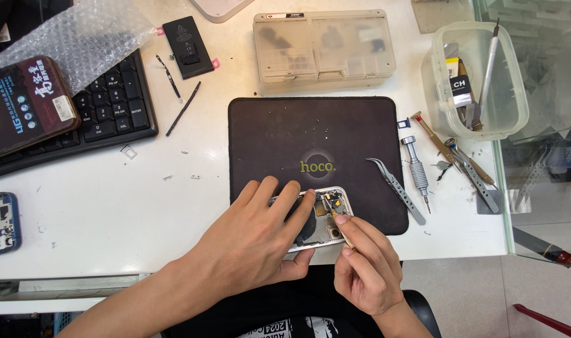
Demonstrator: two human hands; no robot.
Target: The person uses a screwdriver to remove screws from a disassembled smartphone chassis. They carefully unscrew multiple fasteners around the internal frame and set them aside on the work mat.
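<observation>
While the left hand [254, 241] lies spread over the opened phone [317, 219], its fingers wide and pressing the silver frame flat at the near edge of the dark work mat [317, 147], the right hand [364, 266] pinches a thin brass-coloured tool [340, 226] between thumb and forefinger, fingers closed narrow on its shaft, the tip down among the small parts in the phone's upper corner. To my eye the work calls for a firm hold-down from the left hand, so the body cannot skid on the mat, and a light, upright touch from the right, since a slanted tip could slip onto the gold-coloured connectors beside it. Resting the heel of the right hand on the table [141, 206] edge would likely steady the tip. Tiny loose screws [310, 133] lie scattered on the mat beyond the phone, so wide sweeps of the wrist look risky. To the right, just off the mat, wait curved tweezers [395, 188] and a steel screwdriver [417, 169], with more drivers near them. Farther off stand a clear tub [511, 119] of tools, a pale parts box [323, 50], a black battery [186, 45] and a keyboard [104, 112] under bubble wrap [79, 34].
</observation>
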